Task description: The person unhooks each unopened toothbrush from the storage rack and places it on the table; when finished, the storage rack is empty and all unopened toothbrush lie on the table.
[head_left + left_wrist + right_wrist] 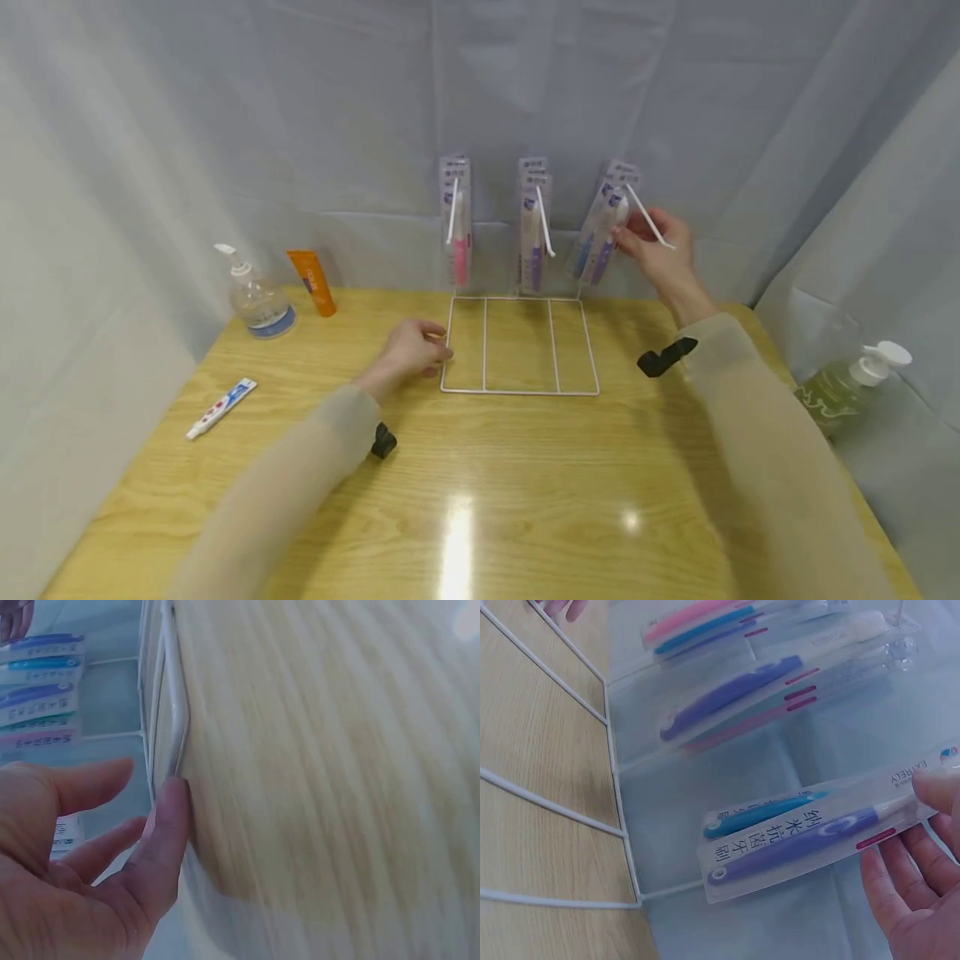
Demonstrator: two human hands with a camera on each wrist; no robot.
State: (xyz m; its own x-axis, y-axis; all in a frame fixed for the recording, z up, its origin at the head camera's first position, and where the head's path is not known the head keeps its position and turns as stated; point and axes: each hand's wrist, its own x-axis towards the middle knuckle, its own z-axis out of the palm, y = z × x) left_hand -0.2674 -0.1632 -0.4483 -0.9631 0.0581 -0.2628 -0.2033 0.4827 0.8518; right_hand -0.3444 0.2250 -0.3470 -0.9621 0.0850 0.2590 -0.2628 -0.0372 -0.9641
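Note:
A white wire display rack (521, 392) stands on the table, with packaged toothbrushes hanging from its three hooks. My right hand (663, 250) pinches the edge of a purple toothbrush (799, 846) in its clear pack at the right hook. Behind that pack hangs a blue toothbrush (761, 814); both slant to one side. On the middle hook a purple toothbrush (536, 262) is foremost, and a pink toothbrush (461, 258) fronts the left hook. With relaxed fingers, my left hand (411, 348) touches the left side of the rack's base; its thumb is apart from the wire (177, 712).
A clear pump bottle (262, 304) and an orange tube (313, 283) stand at the back left. Nearer on the left lies a toothpaste tube (221, 408). A green pump bottle (836, 396) stands at the right edge, beside my right forearm. A grey curtain (360, 125) hangs behind the rack.

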